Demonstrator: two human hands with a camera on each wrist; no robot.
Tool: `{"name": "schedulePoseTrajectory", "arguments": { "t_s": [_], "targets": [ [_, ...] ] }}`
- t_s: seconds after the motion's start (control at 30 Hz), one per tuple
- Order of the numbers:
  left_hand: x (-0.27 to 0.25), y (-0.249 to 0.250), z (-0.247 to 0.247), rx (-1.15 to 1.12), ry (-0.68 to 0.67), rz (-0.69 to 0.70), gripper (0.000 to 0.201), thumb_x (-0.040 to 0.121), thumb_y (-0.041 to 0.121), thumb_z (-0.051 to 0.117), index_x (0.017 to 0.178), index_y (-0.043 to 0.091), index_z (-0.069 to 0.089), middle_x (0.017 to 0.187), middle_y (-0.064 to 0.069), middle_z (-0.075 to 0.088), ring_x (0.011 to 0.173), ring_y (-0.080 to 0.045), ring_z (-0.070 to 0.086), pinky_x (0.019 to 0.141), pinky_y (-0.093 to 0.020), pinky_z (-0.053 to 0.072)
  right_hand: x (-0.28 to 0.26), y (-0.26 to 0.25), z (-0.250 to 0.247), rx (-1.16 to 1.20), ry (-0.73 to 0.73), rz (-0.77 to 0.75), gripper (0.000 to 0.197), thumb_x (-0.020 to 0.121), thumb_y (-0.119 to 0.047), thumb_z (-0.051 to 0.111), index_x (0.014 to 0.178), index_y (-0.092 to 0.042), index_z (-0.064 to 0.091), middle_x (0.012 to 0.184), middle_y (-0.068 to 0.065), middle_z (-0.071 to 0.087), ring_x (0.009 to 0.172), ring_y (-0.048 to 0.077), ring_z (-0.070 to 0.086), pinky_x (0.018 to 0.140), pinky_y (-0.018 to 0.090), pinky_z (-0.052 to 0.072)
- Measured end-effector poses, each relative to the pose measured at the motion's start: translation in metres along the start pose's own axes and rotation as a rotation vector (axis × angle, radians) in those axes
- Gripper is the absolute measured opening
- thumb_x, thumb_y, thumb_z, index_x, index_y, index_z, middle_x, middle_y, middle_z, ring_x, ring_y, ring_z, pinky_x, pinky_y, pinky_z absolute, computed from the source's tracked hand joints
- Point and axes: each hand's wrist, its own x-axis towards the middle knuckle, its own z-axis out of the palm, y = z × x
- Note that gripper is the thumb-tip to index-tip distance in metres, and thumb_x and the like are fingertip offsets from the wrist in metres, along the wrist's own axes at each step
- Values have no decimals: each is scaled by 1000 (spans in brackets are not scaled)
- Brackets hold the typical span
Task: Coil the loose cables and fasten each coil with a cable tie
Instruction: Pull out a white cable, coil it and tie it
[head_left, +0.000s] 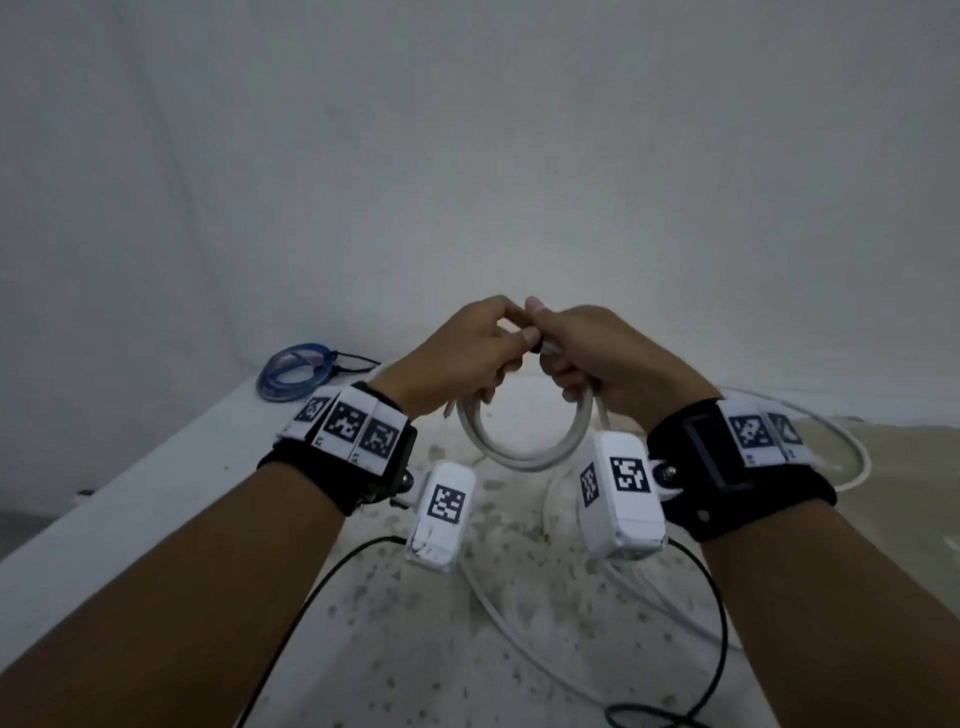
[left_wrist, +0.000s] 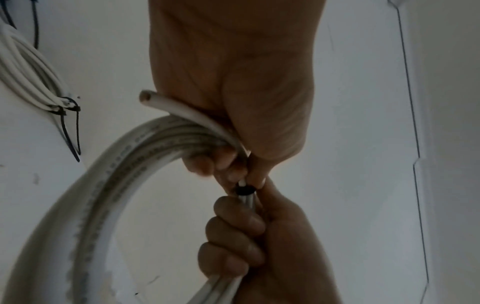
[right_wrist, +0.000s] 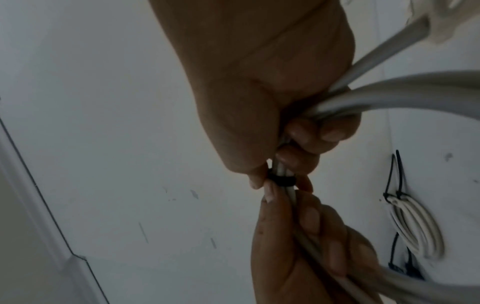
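Observation:
A white cable coil (head_left: 524, 449) hangs in the air above the table, held at its top by both hands. My left hand (head_left: 485, 351) grips the bundle on the left and my right hand (head_left: 579, 356) grips it on the right, thumbs touching. Between the two fists a black cable tie (left_wrist: 244, 190) wraps the strands, also seen as a band (right_wrist: 281, 182) in the right wrist view. The fingertips of both hands pinch right beside it. The coil's cut end (left_wrist: 148, 98) sticks out past my left palm. The tie is hidden in the head view.
A blue coil (head_left: 293, 371) lies at the table's back left corner. A tied white coil (right_wrist: 415, 224) with black ties lies on the table. A loose white cable (head_left: 852, 452) loops at the right. Black leads (head_left: 711, 623) cross the speckled mat (head_left: 415, 623).

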Motion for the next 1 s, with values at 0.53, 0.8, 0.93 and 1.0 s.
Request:
{"name": "schedulePoseTrajectory", "arguments": {
  "t_s": [0.53,0.8,0.93,1.0],
  "targets": [
    [-56,-66,-109,-326,441,-267,20,101,19,50,93,12,67,72,-6,60,49,-11,39,45,-23,36,36,-18,86,99,-349,150,18,100,-17,55,104,-2,65,95,15,73,80,24,69,77,41,60],
    [-24,-123,-128,-306,481,-533,26,100,20,44,75,19,49,77,1,52,67,-12,50,67,-31,47,121,20,110,148,-62,291,11,99,-1,51,95,7,58,79,18,67,62,22,68,53,36,60],
    [-27,-159,-123,-431,404,-770,12,100,29,47,95,19,48,95,-5,46,89,-22,47,79,-32,41,172,42,123,94,77,322,18,99,-2,51,95,15,58,78,22,66,69,30,63,63,41,57],
    [-27,-177,-117,-416,376,-822,18,100,29,49,112,16,48,86,-6,46,77,-19,46,70,-29,40,188,54,134,-7,59,333,26,99,-6,51,115,12,61,60,6,69,66,23,62,55,30,53]
  ]
}}
